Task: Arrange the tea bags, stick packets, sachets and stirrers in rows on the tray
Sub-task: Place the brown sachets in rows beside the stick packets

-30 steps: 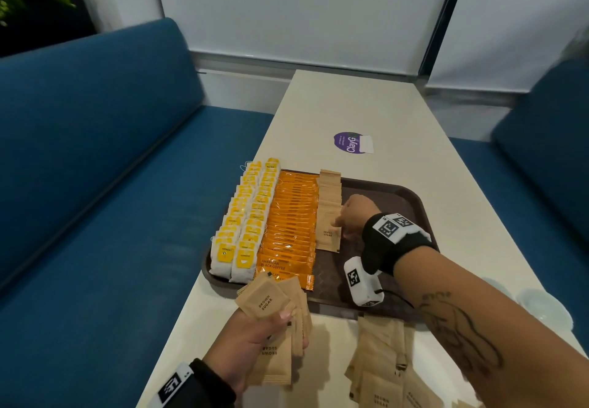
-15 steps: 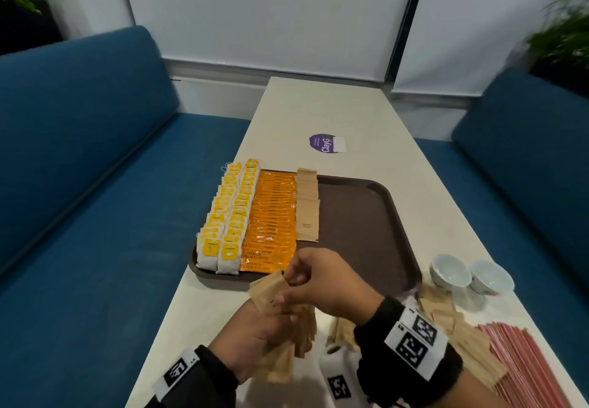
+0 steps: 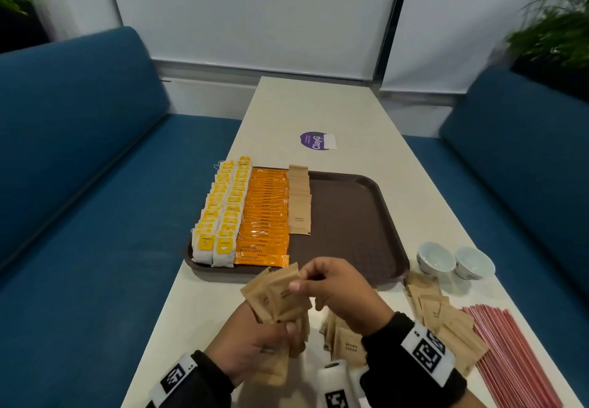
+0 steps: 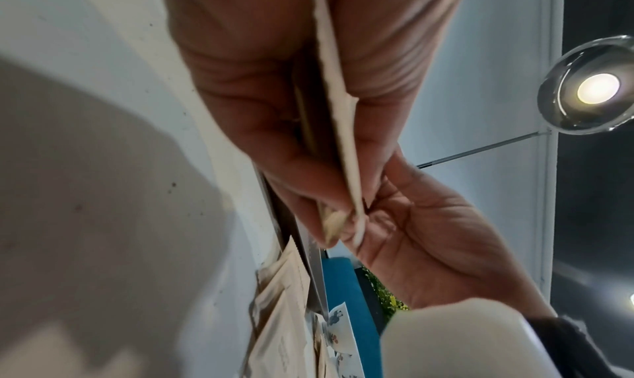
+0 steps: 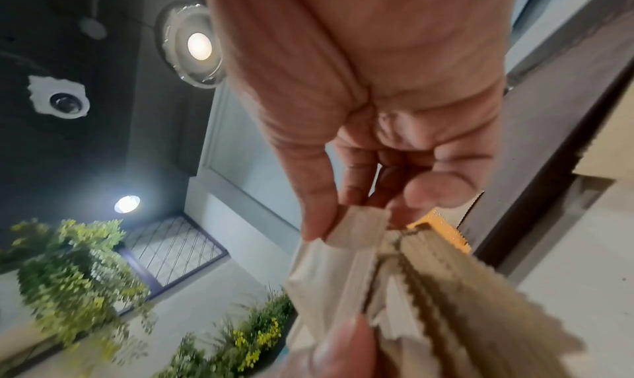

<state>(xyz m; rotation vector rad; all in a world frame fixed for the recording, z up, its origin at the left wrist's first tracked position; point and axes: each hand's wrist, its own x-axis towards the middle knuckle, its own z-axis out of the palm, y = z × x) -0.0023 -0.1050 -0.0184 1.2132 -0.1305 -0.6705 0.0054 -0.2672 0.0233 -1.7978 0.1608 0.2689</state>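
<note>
My left hand (image 3: 271,334) grips a fanned bundle of brown sugar sachets (image 3: 274,296) above the table, just in front of the brown tray (image 3: 357,222). My right hand (image 3: 299,281) pinches the top corner of the front sachet between thumb and forefinger. The right wrist view shows that pinch on the sachet edge (image 5: 360,221). On the tray's left side lie two rows of yellow tea bags (image 3: 220,216), a row of orange stick packets (image 3: 264,213) and a short row of brown sachets (image 3: 299,203). In the left wrist view the held sachets (image 4: 339,139) appear edge-on.
Loose brown sachets (image 3: 446,321) lie on the table right of my hands, with red stirrers (image 3: 516,353) beyond them. Two small white cups (image 3: 436,257) stand by the tray's right corner. A purple sticker (image 3: 314,141) is farther back. Blue benches flank the table.
My right hand left the sachet row on the tray and came back to the bundle in my left hand, where it now pinches the top sachet.
</note>
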